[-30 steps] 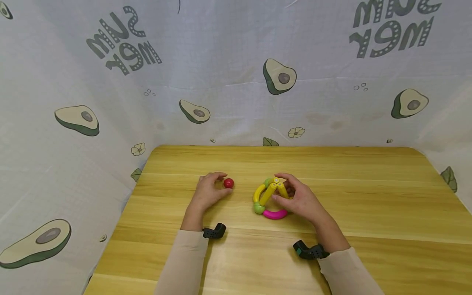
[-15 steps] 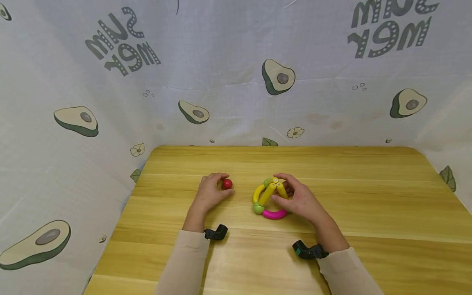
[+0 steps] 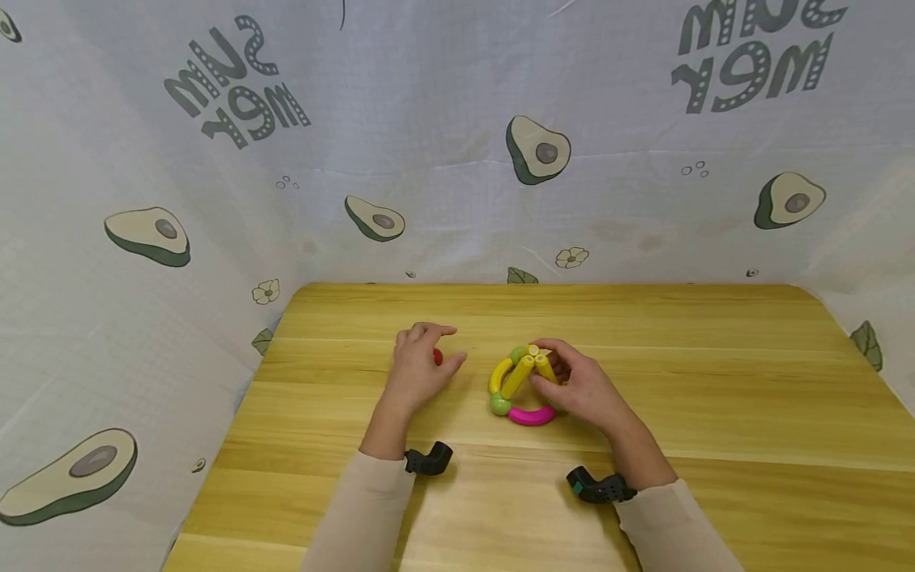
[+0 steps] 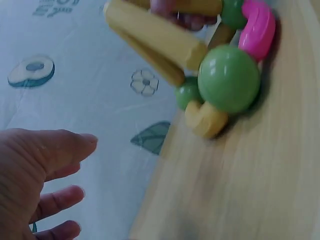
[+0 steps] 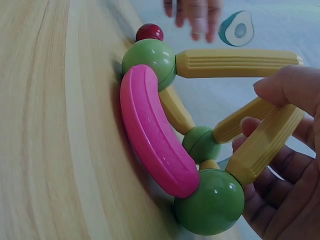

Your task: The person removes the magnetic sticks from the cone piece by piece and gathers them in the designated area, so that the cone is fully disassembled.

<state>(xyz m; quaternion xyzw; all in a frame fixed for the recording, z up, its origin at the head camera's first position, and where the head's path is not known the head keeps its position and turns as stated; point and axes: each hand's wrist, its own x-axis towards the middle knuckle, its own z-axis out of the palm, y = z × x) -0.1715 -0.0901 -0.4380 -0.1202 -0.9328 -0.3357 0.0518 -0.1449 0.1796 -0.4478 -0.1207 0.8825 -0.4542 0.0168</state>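
A small red ball [image 3: 438, 357] rests on the table, partly hidden behind my left hand [image 3: 418, 367] in the head view. In the right wrist view, a gap separates that ball [image 5: 150, 32] from the fingers of the left hand [image 5: 195, 17]. My left hand's thumb and fingers [image 4: 60, 197] are spread, holding nothing. To its right stands a magnetic-stick frame [image 3: 530, 416]: green balls [image 5: 210, 202] joined by curved pink [image 5: 152, 130] and yellow pieces, with straight yellow sticks leaning together on top. My right hand [image 3: 582, 387] grips a yellow stick [image 5: 265, 142] near its upper end.
The wooden table [image 3: 679, 357] runs back to a white curtain [image 3: 443, 119] printed with avocados. Each wrist wears a black camera band [image 3: 429, 459].
My left hand has shifted right and its fingers have spread, covering most of the red ball from the head view. The right hand and the stick frame stay put.
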